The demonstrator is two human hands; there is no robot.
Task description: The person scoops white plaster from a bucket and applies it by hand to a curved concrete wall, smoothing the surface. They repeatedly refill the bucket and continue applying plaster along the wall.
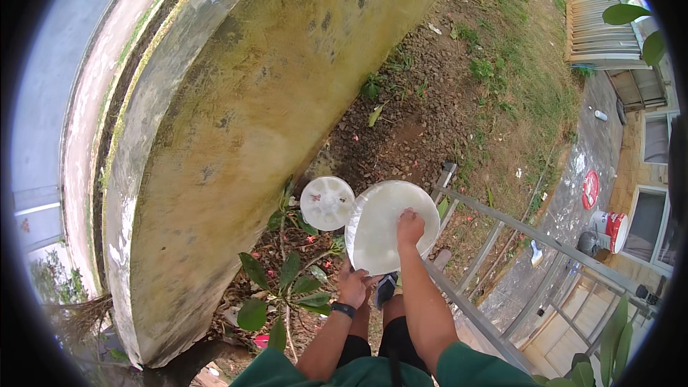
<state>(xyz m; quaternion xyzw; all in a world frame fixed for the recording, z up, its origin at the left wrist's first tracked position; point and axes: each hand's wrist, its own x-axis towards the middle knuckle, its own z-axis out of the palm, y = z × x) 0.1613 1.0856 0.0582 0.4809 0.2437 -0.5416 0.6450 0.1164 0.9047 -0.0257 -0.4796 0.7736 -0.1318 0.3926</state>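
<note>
A large round white tub (pixel 376 218), seen from above with a pale, whitish inside, is in front of my body. My left hand (pixel 352 288), with a dark band on the wrist, grips its near rim. My right hand (pixel 410 228) is closed in a fist over the tub's right part. Whatever is in that fist, if anything, is hidden. Just left of the tub and close to its rim is a smaller round white plastic piece (pixel 327 204) with hollows in its top and a few reddish bits on it.
A tall, stained concrete wall (pixel 244 115) curves along my left. A metal ladder (pixel 494 233) slants across on the right. Leafy stems (pixel 290 283) grow near my feet. Beyond lie bare soil and grass (pixel 502 100). A red-and-white bucket (pixel 610 231) and red lid (pixel 590 189) lie by the house.
</note>
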